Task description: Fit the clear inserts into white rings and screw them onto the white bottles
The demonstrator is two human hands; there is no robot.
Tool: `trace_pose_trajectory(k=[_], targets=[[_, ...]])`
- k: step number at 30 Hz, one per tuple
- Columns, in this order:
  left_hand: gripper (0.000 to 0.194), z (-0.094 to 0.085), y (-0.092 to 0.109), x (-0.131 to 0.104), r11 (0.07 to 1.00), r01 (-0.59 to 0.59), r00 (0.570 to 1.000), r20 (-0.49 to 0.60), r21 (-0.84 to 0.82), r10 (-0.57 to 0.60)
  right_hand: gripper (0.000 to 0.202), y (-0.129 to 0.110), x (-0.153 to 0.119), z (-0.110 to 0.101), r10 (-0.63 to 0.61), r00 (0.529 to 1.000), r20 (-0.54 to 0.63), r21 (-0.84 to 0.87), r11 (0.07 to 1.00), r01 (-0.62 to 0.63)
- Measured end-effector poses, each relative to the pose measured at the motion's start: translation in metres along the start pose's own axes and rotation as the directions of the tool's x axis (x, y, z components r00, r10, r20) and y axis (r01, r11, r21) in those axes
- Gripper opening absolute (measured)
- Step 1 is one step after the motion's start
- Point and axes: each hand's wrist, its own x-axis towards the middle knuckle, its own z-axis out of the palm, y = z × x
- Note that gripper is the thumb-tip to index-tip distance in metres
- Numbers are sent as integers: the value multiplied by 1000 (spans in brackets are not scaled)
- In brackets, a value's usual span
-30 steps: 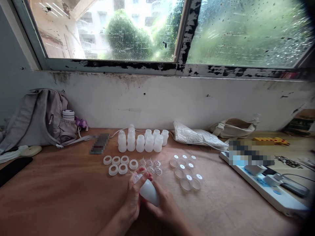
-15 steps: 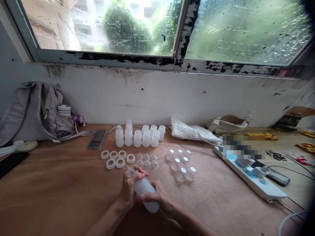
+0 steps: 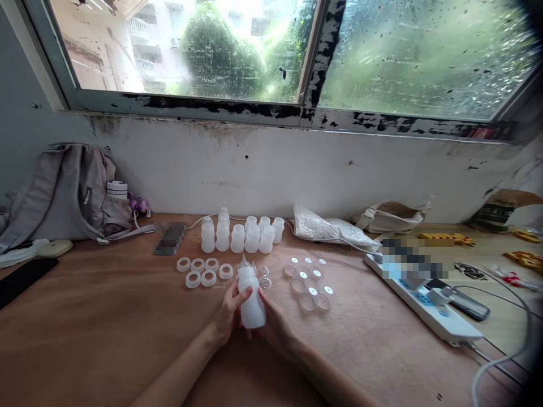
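Observation:
Between both hands stands a frosted baby bottle, nearly upright, with a clear teat on top. My left hand is closed round its left side, thumb across the front. On the right side, my right hand grips it too, its fingers partly hidden behind the bottle. Just beyond lie several white collar rings and clear teats, some hidden by the held bottle. Clear round caps with white discs lie to the right. More frosted bottles stand at the back, two with tops on.
A grey backpack leans at the left wall. Along the back lie a pixelated dark object, a silvery pouch and a beige bag. A white power strip with plugs and cables borders the right side.
The held bottle has turned from tilted to nearly upright and moved slightly away from me. My left hand has shifted from the bottle's top down to its side.

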Motion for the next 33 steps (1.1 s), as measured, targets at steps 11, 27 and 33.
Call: trace_pose_trajectory(k=[11, 27, 33], targets=[[25, -7, -5, 4, 997, -47, 989, -139, -56, 39, 29, -20, -2, -28, -411, 907, -88, -821, 545, 168], [43, -6, 1, 1, 996, 38, 989, -139, -77, -49, 23, -87, -49, -79, -581, 788, -204, -972, 24, -234], [46, -10, 8, 0, 998, 9, 994, -111, 68, -1, 35, -79, -19, -58, -574, 775, -263, -807, 571, 148]])
